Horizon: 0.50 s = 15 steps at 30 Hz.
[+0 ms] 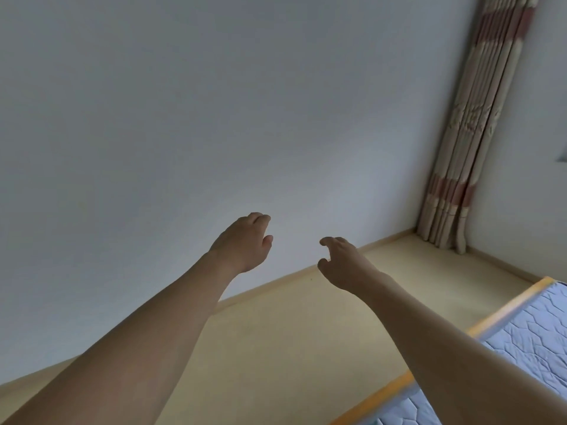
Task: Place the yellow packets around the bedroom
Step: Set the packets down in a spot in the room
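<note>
No packets in sight — left hand (245, 243) and right hand (340, 265) loosely curled, empty, outstretched toward wall (184, 118); probably light, crinkly — best pinched by an edge.

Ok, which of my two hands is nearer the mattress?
The right hand, reaching out over the floor on the mattress's side. The left hand hangs farther away, against the wall.
</note>
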{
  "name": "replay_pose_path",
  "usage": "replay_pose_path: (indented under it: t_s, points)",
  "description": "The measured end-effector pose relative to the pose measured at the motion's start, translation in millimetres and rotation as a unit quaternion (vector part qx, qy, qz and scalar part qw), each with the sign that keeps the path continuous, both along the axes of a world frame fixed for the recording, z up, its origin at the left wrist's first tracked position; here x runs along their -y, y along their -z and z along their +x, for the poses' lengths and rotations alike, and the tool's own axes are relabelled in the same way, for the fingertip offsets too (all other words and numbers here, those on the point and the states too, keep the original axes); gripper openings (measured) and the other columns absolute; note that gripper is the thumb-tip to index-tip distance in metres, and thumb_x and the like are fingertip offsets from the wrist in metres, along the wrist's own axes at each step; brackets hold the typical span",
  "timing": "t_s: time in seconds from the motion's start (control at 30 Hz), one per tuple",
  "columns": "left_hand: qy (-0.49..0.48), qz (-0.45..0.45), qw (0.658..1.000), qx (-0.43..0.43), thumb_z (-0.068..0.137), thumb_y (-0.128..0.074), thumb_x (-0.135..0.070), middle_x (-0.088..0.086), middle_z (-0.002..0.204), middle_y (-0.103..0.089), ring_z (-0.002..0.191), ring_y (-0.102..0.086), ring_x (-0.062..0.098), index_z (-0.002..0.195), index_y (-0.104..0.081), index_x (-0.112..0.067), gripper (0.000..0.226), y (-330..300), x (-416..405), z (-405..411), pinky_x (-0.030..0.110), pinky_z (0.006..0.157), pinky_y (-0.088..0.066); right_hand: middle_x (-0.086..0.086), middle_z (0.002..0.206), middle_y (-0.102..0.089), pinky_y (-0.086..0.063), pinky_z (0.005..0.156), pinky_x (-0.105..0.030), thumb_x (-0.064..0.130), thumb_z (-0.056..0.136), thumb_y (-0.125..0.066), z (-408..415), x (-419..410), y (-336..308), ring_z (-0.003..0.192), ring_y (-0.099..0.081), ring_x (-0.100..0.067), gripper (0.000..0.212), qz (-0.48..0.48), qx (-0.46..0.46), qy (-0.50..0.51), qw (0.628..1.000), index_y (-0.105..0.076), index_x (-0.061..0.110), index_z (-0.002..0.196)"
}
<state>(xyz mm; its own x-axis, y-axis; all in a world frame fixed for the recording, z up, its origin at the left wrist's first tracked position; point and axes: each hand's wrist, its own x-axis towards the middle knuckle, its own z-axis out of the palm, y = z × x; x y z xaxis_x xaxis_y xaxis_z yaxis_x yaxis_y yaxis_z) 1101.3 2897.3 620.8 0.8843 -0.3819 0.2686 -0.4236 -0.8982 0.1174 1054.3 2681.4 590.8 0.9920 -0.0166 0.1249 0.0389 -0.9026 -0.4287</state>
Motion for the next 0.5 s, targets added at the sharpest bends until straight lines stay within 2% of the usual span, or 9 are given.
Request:
replay_pose_path:
  t_s: [0.33, 0.5]
  points:
    - [0.056, -0.019, 0.998, 0.033, 0.103, -0.037, -0.030, 0.001, 0.156, -0.031, 0.141, -0.032, 0.021, 0.151, -0.029, -0.012, 0.052, -33.8, -9.1, 275.7, 0.036, 0.109, -0.033, -0.001, 0.141, -0.045, -0.038, 0.083, -0.026, 0.020, 0.093, -0.046, 252.9, -18.3, -29.3, 0.119, -0.051, -0.018, 0.053, 0.015, 0.030, 0.066, 0.997, -0.038, 0.018, 0.145]
    - [0.087, -0.006, 0.996, 0.022, 0.103, -0.036, -0.030, 0.000, 0.156, -0.031, 0.140, -0.032, 0.020, 0.150, -0.030, -0.013, 0.051, -30.4, 11.9, 388.3, 0.034, 0.108, -0.033, -0.001, 0.146, -0.041, -0.041, 0.090, -0.028, 0.021, 0.093, -0.045, 356.8, -1.1, -36.0, 0.123, -0.049, -0.018, 0.054, 0.008, 0.024, 0.095, 0.995, -0.037, 0.018, 0.146]
